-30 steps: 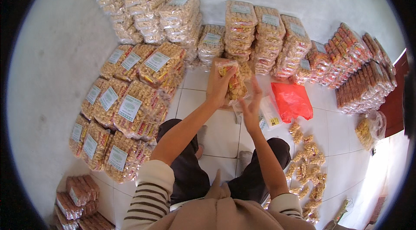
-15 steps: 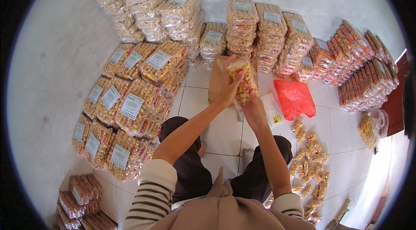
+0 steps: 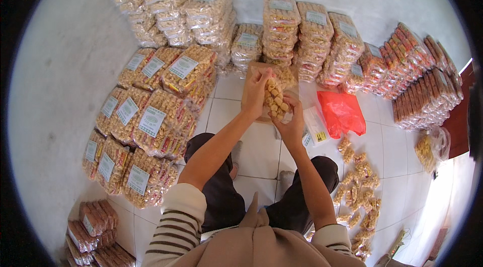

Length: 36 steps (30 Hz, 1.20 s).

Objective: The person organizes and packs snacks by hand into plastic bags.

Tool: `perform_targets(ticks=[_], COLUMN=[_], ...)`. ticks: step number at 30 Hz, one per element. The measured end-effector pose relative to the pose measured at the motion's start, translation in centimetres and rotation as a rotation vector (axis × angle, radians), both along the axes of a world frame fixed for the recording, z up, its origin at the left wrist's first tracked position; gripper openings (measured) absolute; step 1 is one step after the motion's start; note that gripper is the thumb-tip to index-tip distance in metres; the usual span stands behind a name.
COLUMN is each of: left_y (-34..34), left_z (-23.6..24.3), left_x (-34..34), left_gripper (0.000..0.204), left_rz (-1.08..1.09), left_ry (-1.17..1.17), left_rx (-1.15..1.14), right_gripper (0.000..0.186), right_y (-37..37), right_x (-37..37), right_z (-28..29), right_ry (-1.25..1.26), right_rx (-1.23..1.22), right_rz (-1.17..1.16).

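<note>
Between my two hands is a small clear plastic bag of short yellow tube-shaped snacks (image 3: 274, 100). My left hand (image 3: 256, 92) grips its upper left side, fingers closed at the top. Lower down on the right, my right hand (image 3: 293, 122) has its thumb and fingers closed around the bag's lower part. Both hands are above an open cardboard box (image 3: 262, 116) on the floor. Similar snacks in clear plastic (image 3: 288, 77) show at the box's far end.
A red plastic bag (image 3: 342, 113) and a white packet (image 3: 315, 125) lie right of the box. Loose small snack bags (image 3: 363, 181) spread along the floor at right. Large labelled snack packs (image 3: 151, 121) are stacked at left, with taller stacks (image 3: 282, 25) along the wall and brown packs (image 3: 98, 221) at lower left.
The snack bag has been turned over, so its red and yellow printed side no longer faces up. My right hand has shifted slightly.
</note>
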<state>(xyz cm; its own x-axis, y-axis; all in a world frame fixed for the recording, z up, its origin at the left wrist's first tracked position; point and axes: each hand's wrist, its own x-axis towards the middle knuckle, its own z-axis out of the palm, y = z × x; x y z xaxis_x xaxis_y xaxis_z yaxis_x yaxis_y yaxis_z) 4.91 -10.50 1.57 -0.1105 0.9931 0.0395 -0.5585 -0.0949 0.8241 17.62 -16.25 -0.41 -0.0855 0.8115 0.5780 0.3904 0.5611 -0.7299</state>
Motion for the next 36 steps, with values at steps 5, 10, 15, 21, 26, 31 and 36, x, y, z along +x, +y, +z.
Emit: perform_targets(ticks=[5,10,15,21,26,31,36], left_y=[-0.3,-0.6,-0.8,-1.2,-2.1,-0.9,-5.4], left_z=[-0.7,0.3,-0.5,-2.9,-2.1,-10.0,-15.2], left_x=[-0.3,-0.1,0.6,3.7,7.6,6.8,9.0], left_gripper=[0.015,0.015,0.017,0.026,0.049,0.075,0.083], left_rz=[0.054,-0.023,-0.089,0.033,-0.179,0.143,0.083], left_ry=[-0.036,-0.034,-0.056,0.125,0.002,0.727,1.567], left_rx=[-0.172,-0.275,-0.214,-0.293,-0.354,0.196,0.353], right_gripper=[0.075,0.080,0.077,0.074,0.065,0.059,0.059], right_y=[-0.6,-0.9,-2.0,-3.4,-3.7,-3.4,-4.4], right_x=[-1.1,-0.5,1.1,2.2,7.2,10.9,14.2], right_z=[1.2,0.7,1.2,0.2,-1.6,-2.0,-3.9], right_ry=[-0.043,-0.046,-0.066,0.057,0.091,0.140,0.193], right_rx=[0.076,-0.111,-0.144,-0.064,-0.188,-0.169,-0.249], right_rz=[-0.019,0.058,0.093,0.043,-0.153,-0.294,-0.288])
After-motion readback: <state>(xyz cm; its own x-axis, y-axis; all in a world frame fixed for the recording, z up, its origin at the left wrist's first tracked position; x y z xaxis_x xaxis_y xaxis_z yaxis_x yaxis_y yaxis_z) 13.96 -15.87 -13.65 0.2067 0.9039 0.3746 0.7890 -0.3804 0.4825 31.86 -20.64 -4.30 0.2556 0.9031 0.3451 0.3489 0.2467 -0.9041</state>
